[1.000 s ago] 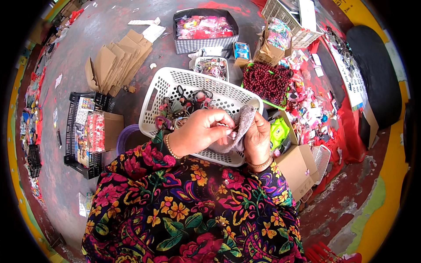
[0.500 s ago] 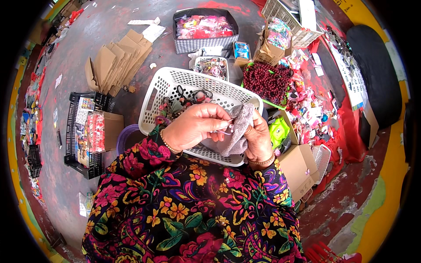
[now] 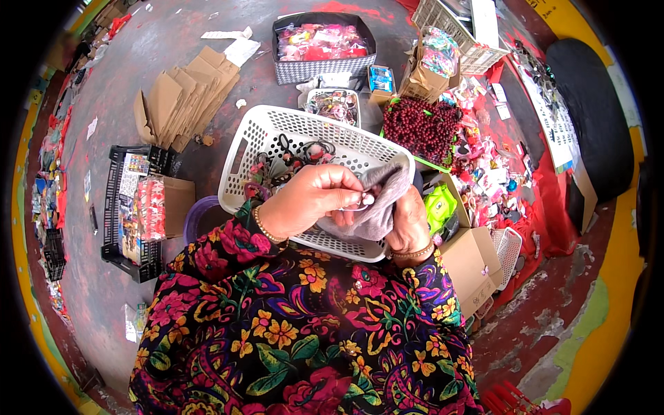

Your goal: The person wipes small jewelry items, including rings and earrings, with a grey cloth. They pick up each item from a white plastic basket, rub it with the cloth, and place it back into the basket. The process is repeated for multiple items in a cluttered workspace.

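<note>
We pinch a small white piece [image 3: 367, 198] in the left hand's [image 3: 308, 200] grip at the grey cloth [image 3: 382, 197]; the right hand's [image 3: 413, 225] grip clasps the cloth, likely for steadiness; the white basket [image 3: 304, 123] beneath could catch drops.

Bright, diffuse light gives soft shadows, while fisheye distortion bends edges toward black corners.

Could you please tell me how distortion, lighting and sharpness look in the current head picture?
Head view: strong fisheye bending, the yellow band curving along the rim, corners black; head view: fairly even light, no harsh shadows over the white basket; head view: the small white piece at the left hand is too tiny to identify.
</note>
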Tool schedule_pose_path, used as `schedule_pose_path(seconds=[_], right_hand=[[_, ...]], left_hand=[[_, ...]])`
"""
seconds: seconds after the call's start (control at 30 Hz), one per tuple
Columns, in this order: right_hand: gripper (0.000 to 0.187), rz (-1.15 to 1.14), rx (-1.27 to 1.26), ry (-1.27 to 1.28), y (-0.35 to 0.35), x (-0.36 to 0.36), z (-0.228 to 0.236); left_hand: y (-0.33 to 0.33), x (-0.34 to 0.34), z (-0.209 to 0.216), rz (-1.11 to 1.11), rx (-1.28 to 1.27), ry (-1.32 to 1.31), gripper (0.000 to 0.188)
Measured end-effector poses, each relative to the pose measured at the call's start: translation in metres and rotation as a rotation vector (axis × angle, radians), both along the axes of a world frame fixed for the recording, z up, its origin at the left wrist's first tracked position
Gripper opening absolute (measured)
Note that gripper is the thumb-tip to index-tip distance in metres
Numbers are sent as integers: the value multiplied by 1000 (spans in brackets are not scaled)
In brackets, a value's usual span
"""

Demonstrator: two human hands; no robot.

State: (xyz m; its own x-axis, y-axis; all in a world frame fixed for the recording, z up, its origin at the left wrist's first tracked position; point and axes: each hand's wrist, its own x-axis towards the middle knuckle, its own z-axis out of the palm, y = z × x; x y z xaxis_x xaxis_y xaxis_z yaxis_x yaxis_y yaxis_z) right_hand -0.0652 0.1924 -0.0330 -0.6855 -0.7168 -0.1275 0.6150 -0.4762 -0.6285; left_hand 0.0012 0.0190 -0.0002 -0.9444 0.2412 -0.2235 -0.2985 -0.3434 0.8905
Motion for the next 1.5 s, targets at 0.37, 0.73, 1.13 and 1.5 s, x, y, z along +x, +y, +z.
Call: schedule_pose_path(seconds=[0.37, 0.73, 1.13, 1.5], right_hand=[[30, -72, 75, 115, -5, 3, 2], [38, -74, 25, 3, -2, -2, -3], [36, 24, 214, 287, -10, 9, 17], [17, -145, 227, 345, -7, 10, 11]], left_hand=[[1, 1, 0, -92, -45, -6, 9], [0, 2, 2, -20, 127, -64, 6], [4, -1, -4, 297, -19, 156, 10], [2, 1, -1, 134, 36, 39, 16]])
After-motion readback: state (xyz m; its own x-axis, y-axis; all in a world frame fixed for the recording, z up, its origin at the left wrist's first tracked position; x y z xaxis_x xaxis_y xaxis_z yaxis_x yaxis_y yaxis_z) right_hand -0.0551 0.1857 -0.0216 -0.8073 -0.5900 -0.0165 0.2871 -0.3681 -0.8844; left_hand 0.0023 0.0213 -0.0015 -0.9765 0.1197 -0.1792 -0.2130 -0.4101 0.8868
